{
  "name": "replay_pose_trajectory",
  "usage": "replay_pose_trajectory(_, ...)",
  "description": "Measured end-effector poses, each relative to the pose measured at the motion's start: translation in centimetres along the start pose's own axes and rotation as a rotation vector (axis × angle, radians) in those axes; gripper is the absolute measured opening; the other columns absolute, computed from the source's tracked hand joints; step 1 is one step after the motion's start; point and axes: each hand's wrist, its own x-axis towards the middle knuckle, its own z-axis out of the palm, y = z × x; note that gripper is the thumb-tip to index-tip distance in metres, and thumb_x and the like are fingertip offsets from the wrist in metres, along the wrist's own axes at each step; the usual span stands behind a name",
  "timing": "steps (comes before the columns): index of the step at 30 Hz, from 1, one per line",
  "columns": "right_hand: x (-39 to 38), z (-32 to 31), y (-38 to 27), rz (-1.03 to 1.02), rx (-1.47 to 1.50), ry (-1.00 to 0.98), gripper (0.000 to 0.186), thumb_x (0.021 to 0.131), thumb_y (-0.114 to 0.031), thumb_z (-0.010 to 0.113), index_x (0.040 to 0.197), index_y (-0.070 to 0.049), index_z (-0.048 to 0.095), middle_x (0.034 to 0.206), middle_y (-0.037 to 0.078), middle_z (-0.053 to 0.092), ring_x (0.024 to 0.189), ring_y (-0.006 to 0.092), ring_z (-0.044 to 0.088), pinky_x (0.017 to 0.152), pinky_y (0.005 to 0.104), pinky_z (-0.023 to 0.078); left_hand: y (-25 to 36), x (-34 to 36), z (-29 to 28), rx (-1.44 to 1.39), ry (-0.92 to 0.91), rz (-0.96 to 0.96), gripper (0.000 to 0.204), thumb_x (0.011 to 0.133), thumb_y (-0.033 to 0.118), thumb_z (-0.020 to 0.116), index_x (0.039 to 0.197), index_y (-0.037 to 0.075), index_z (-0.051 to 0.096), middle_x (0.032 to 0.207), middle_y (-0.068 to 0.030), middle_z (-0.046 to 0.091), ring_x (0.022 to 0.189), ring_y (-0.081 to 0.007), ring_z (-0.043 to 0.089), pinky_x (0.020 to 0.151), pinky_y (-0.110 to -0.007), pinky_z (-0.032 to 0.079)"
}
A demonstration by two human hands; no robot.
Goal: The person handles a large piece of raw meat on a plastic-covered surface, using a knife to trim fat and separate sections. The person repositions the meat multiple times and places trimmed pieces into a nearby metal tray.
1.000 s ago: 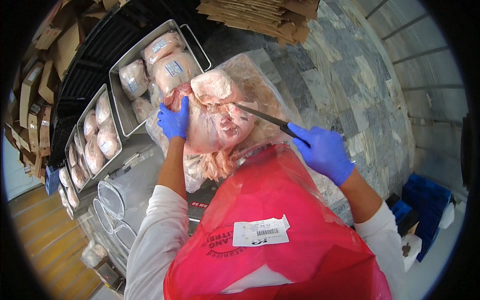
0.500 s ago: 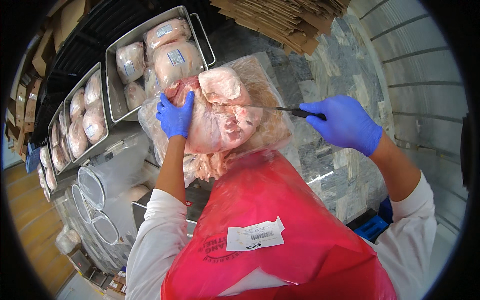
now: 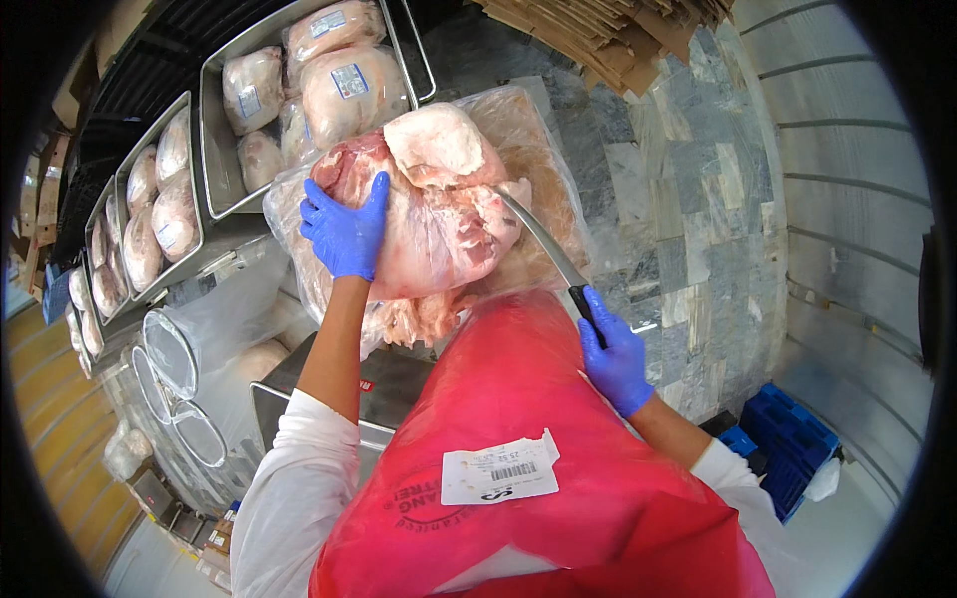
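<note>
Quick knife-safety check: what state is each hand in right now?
Left hand: open, laid on the meat.
Right hand: closed, holding the knife.

Glossy plastic apron, smooth metal knife blade, matt cloth sleeves, rough cardboard sheets

Large piece of raw meat: looks pink, with pale fatty lump on far side and darker red flesh at left; lies on clear plastic. Knife: has curved grey blade and black handle; slants, with tip at the meat's right edge.
</note>
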Motion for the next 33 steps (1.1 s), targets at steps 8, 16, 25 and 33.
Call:
replay_pose_trajectory(8, -1.7, 10.5, 4.4, -0.101, 0.141, 0.209, 0.054, 0.094, -0.020, 0.069, 0.146, -0.018, 0.055, 0.087, 0.014, 0.069, 0.072, 0.0343, 0.068, 0.068, 0.0461, 0.056, -0.1, -0.5, -0.1, -0.009, 0.004, -0.031, 0.120, 0.075, 0.074, 0.072, 0.155, -0.002, 0.028, 0.147, -0.0328, 0.041, 0.132, -0.0526, 0.042, 0.108, -0.057, 0.040)
replay_pose_trajectory(16, 0.7, -2.2, 2.0, -0.026, 0.045, -0.062, 0.046, 0.095, -0.028, 0.066, 0.141, -0.025, 0.061, 0.090, 0.018, 0.071, 0.082, 0.0369, 0.070, 0.071, 0.0469, 0.055, -0.7, 0.0, 0.0, -0.029, 0.015, -0.022, 0.118, 0.075, 0.076, 0.071, 0.154, -0.002, 0.030, 0.146, -0.0317, 0.043, 0.131, -0.0513, 0.045, 0.107, -0.056, 0.042)
replay_pose_trajectory(25, 10.7, -11.5, -5.4, -0.234, -0.268, -0.276, 0.035, 0.097, -0.031, 0.059, 0.129, -0.019, 0.067, 0.088, 0.022, 0.070, 0.080, 0.0431, 0.067, 0.072, 0.0512, 0.054, -0.5, -0.7, -0.5, -0.052, 0.009, 0.015, 0.119, 0.075, 0.076, 0.071, 0.155, -0.001, 0.029, 0.145, -0.0332, 0.043, 0.130, -0.0522, 0.046, 0.107, -0.057, 0.042)
replay_pose_trajectory(33, 3.3, 0.4, 0.1, 0.136, 0.030, -0.157, 0.051, 0.099, -0.031, 0.061, 0.148, -0.020, 0.053, 0.097, 0.021, 0.072, 0.085, 0.0392, 0.070, 0.074, 0.0464, 0.056, -0.1, -2.3, 0.4, 0.010, 0.081, -0.086, 0.122, 0.074, 0.078, 0.070, 0.156, -0.002, 0.026, 0.148, -0.0332, 0.040, 0.132, -0.0526, 0.043, 0.105, -0.059, 0.043)
